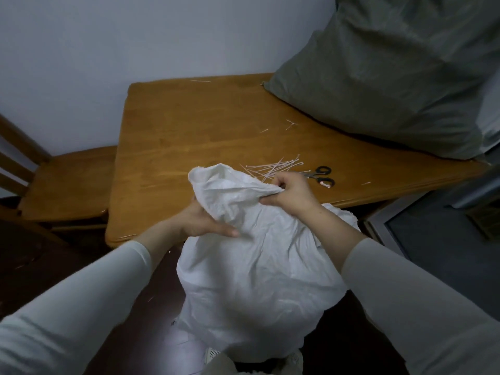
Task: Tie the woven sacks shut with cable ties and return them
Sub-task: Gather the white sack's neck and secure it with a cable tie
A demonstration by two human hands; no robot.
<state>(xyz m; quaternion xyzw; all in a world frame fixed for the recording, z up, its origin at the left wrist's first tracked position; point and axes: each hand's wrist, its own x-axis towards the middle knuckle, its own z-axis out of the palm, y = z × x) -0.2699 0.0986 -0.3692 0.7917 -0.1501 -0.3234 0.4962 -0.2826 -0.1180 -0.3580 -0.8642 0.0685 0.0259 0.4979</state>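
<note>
A full white woven sack (pixel 259 272) stands on the floor against the front edge of the wooden table (pixel 189 125). Its loose top flap rises over the table edge. My left hand (pixel 205 220) grips the sack's neck from the left, under the flap. My right hand (pixel 290 193) pinches the flap's right edge. A pile of several white cable ties (pixel 273 167) lies on the table just behind my right hand. A grey-green woven sack (pixel 392 77) rests on the table's far right, leaning on the wall.
Black-handled scissors (pixel 323 175) lie right of the cable ties. Cut tie ends (pixel 290 124) are scattered on the tabletop. A wooden chair (pixel 62 185) stands left of the table. A grey cabinet (pixel 438 239) is at the right.
</note>
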